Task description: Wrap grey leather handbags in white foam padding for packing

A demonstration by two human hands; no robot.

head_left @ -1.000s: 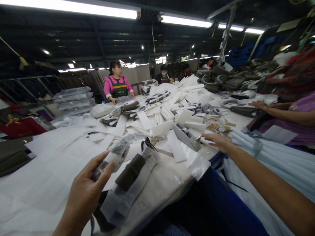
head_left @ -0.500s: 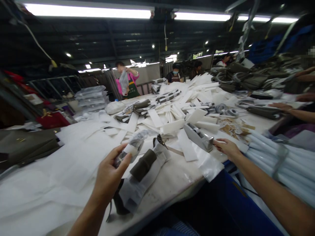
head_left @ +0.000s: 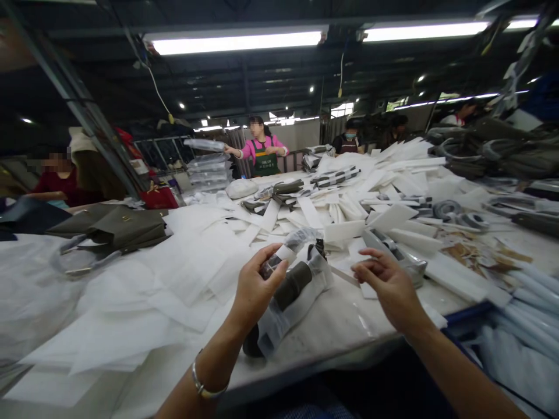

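My left hand (head_left: 262, 285) grips a plastic-wrapped strap (head_left: 301, 237) that arches away from its fingers. Below it lies a dark olive rolled piece (head_left: 293, 286), partly in clear wrap, at the table edge. My right hand (head_left: 388, 285) is to the right with its thumb and fingertips close together; whatever is between them, if anything, is too small to make out. Just behind that hand stands a grey tape dispenser (head_left: 404, 256), partly covered by it. White foam strips (head_left: 345, 231) lie beyond both hands.
White sheets (head_left: 174, 291) spread over the left of the table. Olive bags (head_left: 126, 227) lie at far left. Brown scraps (head_left: 476, 253) and pale blue tubes (head_left: 533, 302) are on the right. A person in pink (head_left: 264, 154) stands across the table.
The view has swung left. My right hand has left the tape dispenser's front end and come closer to my left hand, which still holds the strap. The person in pink has extended an arm toward stacked packages.
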